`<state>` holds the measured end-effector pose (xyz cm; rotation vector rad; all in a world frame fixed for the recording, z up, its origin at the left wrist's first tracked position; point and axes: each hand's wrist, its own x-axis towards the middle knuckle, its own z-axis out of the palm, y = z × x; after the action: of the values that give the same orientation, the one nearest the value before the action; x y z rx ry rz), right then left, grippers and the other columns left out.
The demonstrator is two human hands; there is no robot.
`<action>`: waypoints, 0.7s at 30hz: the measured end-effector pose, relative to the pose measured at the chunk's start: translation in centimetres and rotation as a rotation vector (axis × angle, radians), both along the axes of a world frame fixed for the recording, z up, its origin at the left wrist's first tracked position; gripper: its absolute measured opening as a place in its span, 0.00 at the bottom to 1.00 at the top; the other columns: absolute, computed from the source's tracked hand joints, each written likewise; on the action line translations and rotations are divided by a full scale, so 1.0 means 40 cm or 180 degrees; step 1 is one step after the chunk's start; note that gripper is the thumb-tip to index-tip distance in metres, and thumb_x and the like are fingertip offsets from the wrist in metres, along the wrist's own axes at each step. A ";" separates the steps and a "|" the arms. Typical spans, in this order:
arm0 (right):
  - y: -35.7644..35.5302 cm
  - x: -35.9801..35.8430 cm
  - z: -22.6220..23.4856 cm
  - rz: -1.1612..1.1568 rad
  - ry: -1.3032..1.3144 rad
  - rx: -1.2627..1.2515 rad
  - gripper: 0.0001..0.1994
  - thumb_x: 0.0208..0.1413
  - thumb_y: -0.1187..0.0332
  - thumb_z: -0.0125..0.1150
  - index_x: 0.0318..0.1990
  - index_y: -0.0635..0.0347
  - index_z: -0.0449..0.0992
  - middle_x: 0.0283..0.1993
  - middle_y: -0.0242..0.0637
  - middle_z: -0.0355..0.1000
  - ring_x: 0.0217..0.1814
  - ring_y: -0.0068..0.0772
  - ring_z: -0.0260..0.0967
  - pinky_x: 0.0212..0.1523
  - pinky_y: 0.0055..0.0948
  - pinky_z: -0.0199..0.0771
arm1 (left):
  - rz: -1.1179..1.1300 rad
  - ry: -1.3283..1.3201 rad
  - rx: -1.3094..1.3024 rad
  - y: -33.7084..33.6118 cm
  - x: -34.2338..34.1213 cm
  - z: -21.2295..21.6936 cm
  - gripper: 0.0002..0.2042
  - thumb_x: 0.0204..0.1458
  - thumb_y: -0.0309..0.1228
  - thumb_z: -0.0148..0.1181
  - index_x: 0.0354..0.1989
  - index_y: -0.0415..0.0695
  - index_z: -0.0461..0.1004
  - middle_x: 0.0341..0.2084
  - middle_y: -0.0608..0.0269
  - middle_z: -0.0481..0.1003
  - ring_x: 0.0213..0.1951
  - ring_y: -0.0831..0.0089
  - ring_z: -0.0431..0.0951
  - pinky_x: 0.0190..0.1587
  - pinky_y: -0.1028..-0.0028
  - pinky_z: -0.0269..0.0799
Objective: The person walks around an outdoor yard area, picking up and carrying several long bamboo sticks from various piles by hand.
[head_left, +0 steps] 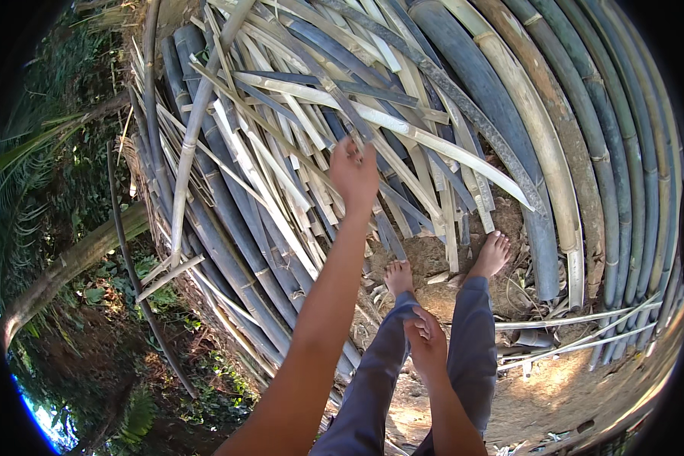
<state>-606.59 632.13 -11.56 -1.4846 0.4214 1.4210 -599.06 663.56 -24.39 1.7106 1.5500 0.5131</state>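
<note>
While our left hand [353, 171] closes on a split bamboo strip [372, 114] in the far pile, stiff, light, sharp-edged, we judge mid-length safest; our right hand [427, 346] hangs near, empty.

We see both of our arms bare from the lower edge of the view up to the hands, no sleeves showing, no watch, no bands at the wrists. Our left hand [353, 173] wears no glove and no ring that we can make out, and our right hand [425, 343] is just as bare. Below them we wear long trousers [471, 342] in a muted blue-grey cloth, loose in the leg, softly creased, with plain hems ending at the ankles. Our feet are bare too, left foot [397, 277] and right foot [492, 254], no sandals, toes showing.
</note>
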 end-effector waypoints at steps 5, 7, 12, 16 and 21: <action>0.002 0.032 0.015 -0.0048 0.0249 -0.0064 0.21 0.60 0.68 0.63 0.59 0.63 0.69 0.45 0.38 0.76 0.47 0.25 0.74 0.48 0.25 0.72 | 0.0391 0.1620 -0.0043 0.281 0.156 -0.182 0.46 0.43 0.54 0.69 0.61 0.28 0.60 0.58 0.41 0.64 0.56 0.52 0.70 0.56 0.60 0.69; -0.002 0.047 0.021 -0.0181 0.0226 -0.0063 0.21 0.60 0.68 0.62 0.59 0.63 0.69 0.45 0.37 0.76 0.46 0.24 0.74 0.48 0.25 0.72 | 0.1050 0.1697 -0.0907 0.311 0.229 -0.172 0.52 0.41 0.55 0.71 0.64 0.27 0.53 0.61 0.39 0.60 0.60 0.50 0.67 0.61 0.60 0.66; -0.005 0.068 0.024 -0.0335 0.0178 -0.0023 0.19 0.61 0.70 0.62 0.58 0.65 0.70 0.44 0.35 0.77 0.45 0.23 0.73 0.47 0.23 0.71 | 0.0882 0.2411 -0.1105 0.293 0.292 -0.167 0.54 0.40 0.51 0.72 0.66 0.28 0.46 0.61 0.38 0.60 0.60 0.49 0.67 0.62 0.60 0.66; 0.006 0.072 0.025 -0.0363 0.0262 0.0048 0.19 0.61 0.70 0.61 0.58 0.65 0.69 0.44 0.36 0.77 0.44 0.23 0.74 0.47 0.22 0.71 | 0.1061 0.1606 -0.1496 0.339 0.248 -0.185 0.48 0.45 0.44 0.67 0.65 0.26 0.45 0.59 0.37 0.64 0.58 0.51 0.70 0.59 0.62 0.68; 0.008 0.069 0.024 -0.0429 0.0234 0.0167 0.20 0.61 0.69 0.61 0.58 0.66 0.69 0.44 0.38 0.76 0.45 0.24 0.74 0.47 0.24 0.71 | 0.1880 0.1467 -0.1741 0.356 0.194 -0.177 0.38 0.47 0.35 0.63 0.61 0.28 0.50 0.55 0.41 0.69 0.52 0.55 0.75 0.47 0.63 0.75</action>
<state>-603.85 632.45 -10.58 -1.3399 0.5163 1.3722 -591.31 677.79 -31.46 0.9727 2.2840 -0.0561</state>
